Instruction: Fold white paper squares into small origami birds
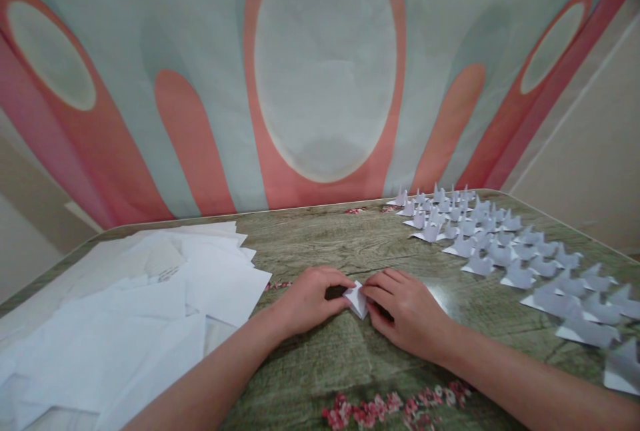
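A small folded piece of white paper [357,302] is held just above the table in the middle of the head view. My left hand [316,294] pinches its left side between thumb and fingers. On the opposite side, my right hand [404,311] grips the paper's right edge with curled fingers. The fold comes to a point towards me, and part of it is hidden behind my fingertips.
Loose white sheets [125,311] lie in an overlapping pile on the left. Many folded paper birds [517,274] stand in rows on the right. The wood-grain table [320,238] bears printed pink flowers [370,411]. Behind it hangs a patterned backdrop [325,71].
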The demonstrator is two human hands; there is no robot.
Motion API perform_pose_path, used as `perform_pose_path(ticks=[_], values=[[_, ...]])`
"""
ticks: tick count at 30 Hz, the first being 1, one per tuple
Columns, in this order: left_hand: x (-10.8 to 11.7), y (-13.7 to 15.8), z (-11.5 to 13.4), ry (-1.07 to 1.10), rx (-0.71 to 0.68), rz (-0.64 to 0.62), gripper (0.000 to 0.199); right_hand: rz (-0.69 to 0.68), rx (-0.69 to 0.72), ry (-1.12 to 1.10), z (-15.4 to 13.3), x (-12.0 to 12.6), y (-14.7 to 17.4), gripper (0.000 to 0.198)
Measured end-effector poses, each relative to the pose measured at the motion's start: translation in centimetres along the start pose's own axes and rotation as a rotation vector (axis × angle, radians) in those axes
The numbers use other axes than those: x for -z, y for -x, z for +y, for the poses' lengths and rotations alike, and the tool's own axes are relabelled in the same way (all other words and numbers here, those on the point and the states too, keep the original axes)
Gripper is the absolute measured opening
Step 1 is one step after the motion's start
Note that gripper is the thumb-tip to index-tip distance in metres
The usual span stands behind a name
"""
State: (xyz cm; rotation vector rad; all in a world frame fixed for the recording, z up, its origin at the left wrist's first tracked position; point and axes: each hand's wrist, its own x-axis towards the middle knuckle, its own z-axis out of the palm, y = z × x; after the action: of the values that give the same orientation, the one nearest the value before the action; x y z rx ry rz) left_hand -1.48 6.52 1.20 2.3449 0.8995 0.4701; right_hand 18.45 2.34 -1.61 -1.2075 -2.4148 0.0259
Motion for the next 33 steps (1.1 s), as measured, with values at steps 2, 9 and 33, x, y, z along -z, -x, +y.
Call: perform_pose_path(ticks=[2,9,33], values=[[-0.1,0.0,0.0,0.025,0.012,0.011,0.023,0.009,0.007,-0.004,-0.1,0.1,0.0,0.019],[-0.3,-0.1,-0.4,0.073,0.027,0.033,0.023,0.038,0.000,-0.040,0.1,0.0,0.0,0.016],[0.3,-0.2,-0.8,0.169,0.013,-0.002,0.026,0.096,-0.084,-0.196,1.4,-0.8,-0.5,0.019]])
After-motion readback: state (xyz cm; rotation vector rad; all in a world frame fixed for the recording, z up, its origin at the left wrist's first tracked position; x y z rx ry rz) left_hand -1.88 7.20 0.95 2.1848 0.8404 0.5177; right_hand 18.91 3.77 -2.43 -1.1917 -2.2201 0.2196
